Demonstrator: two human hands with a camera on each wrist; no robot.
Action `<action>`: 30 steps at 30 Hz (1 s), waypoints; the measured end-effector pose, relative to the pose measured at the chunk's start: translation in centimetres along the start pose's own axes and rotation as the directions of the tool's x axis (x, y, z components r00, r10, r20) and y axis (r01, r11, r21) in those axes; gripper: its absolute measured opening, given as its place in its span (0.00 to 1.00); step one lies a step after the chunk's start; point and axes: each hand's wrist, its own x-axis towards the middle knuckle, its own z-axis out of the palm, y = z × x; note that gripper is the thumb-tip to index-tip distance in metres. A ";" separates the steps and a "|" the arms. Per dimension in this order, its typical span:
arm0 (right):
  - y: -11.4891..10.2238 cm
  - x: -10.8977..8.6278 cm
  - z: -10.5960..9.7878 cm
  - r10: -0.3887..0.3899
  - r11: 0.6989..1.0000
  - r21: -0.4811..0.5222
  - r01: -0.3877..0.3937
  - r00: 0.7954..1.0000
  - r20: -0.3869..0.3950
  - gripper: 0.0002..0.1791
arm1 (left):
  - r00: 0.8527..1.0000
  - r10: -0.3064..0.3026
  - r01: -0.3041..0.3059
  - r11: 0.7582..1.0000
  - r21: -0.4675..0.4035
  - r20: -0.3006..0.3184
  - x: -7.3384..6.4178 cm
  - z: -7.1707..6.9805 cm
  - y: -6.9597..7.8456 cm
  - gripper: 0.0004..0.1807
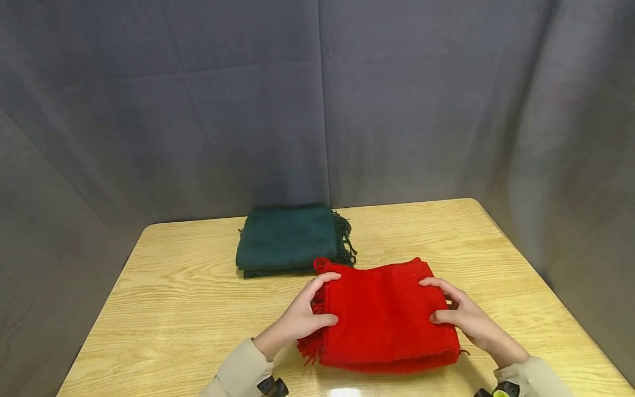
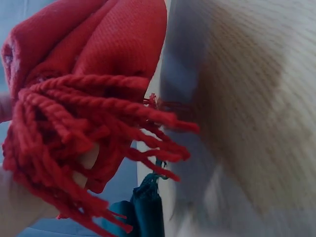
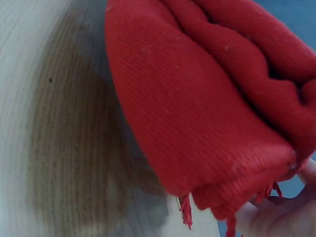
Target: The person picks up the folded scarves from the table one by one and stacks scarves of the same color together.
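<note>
A folded red scarf [image 1: 384, 314] with twisted fringe is held between both hands at the front right of the table. My left hand [image 1: 305, 314] grips its left side, thumb and a finger over the top face, the other fingers hidden beneath. On the right side my right hand [image 1: 461, 314] grips it the same way. In the left wrist view the fringe [image 2: 64, 118] hangs loose across the left fingers. Stacked folds of the red scarf [image 3: 197, 98] show in the right wrist view, with table surface and a shadow below them.
Behind the red scarf, a folded dark green scarf [image 1: 288, 240] lies at the back of the wooden table [image 1: 173, 309], its fringe toward the right. The red scarf's far left corner overlaps it in the head view. A grey curtain [image 1: 248, 110] surrounds the table's back and sides.
</note>
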 end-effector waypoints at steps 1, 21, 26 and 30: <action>-0.1 0.0 -0.1 -0.004 1.000 -0.005 0.004 1.000 -0.005 0.31 | 1.000 0.003 -0.003 1.000 0.009 -0.001 0.1 0.0 0.1 0.36; -1.7 0.7 -1.8 0.030 0.998 -0.044 -0.034 0.995 -0.093 0.29 | 1.000 -0.015 0.014 0.998 0.067 0.009 2.1 0.0 4.8 0.35; -2.0 1.1 -2.3 0.024 0.999 -0.046 -0.029 0.994 -0.109 0.28 | 1.000 0.009 -0.009 0.998 0.060 0.006 2.8 0.0 4.9 0.36; -2.3 1.2 -2.7 0.026 0.999 -0.044 -0.031 0.993 -0.113 0.28 | 1.000 0.011 -0.012 0.999 0.031 0.007 3.4 0.1 5.0 0.36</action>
